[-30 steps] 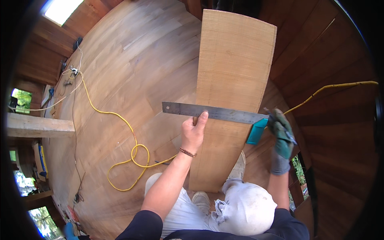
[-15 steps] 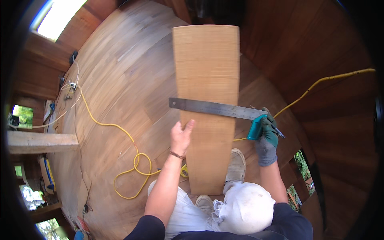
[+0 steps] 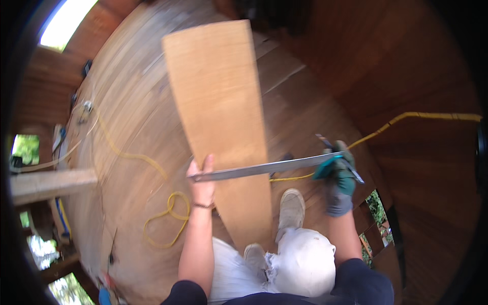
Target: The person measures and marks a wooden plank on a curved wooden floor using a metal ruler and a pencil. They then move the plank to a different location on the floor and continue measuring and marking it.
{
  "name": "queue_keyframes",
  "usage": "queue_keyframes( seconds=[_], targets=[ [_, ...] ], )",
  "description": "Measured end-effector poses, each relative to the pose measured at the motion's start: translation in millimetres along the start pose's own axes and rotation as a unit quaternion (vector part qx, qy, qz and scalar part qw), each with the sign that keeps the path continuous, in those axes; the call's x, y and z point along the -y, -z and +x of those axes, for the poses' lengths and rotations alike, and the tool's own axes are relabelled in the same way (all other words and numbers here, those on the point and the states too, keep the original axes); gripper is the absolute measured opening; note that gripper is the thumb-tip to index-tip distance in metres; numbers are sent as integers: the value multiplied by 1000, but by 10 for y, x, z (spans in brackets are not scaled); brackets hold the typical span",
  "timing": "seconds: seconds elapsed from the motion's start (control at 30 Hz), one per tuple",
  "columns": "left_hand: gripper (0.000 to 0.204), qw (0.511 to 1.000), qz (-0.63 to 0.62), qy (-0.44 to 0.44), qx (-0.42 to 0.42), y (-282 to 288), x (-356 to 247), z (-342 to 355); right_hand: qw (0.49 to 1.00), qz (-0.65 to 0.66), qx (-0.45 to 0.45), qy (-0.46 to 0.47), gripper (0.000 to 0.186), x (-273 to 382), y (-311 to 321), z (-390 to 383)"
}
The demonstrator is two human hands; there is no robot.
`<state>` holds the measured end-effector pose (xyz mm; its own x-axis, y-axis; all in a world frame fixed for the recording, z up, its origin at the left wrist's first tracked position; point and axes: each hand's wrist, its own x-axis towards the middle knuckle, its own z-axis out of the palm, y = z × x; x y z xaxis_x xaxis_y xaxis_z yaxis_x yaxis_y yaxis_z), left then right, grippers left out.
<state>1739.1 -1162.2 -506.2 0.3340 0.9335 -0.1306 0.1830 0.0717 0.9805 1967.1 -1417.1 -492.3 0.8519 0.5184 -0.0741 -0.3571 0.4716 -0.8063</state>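
The wooden board [image 3: 218, 101] spans mid-view, its far end toward 11 o'clock, its near end by a pale shoe [image 3: 255, 255]. A metal square [image 3: 269, 168] lies across the lower half, blade toward 9 o'clock, teal handle toward 3. The bare left hand [image 3: 202, 190] is clamped on the board's edge at 8 o'clock, beside the blade tip; the gloved right hand [image 3: 339, 178], at 4, is closed around the handle and a slim stick [image 3: 354, 173]. Yellow cord [image 3: 184, 217] loops at 7.
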Motion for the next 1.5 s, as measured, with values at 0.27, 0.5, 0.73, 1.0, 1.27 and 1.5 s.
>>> queue_keyframes(
  seconds=[0.27,0.5,0.73,1.0,1.27,1.5],
  targets=[
    [48,992,118,12,-47,541,-1489,297,981,-41,-150,-117,40,1504,-319,-229],
    [46,941,303,152,-5,1180,-2636,298,890,-45,-318,-324,21,2089,-478,-421],
    [56,917,315,247,5,2309,-3122,-74,847,-163,-141,-485,27,2162,-1311,-519],
    [59,902,181,390,-34,3767,-2876,-1530,802,-337,-55,-491,25,1870,-1635,-679],
    [67,871,242,407,-133,4883,-2382,-3293,755,-440,39,-484,28,1524,-2413,-1186],
    [74,834,195,469,-216,5775,-1915,-4734,728,-491,215,-427,19,714,-3376,-1913]
  ],
)
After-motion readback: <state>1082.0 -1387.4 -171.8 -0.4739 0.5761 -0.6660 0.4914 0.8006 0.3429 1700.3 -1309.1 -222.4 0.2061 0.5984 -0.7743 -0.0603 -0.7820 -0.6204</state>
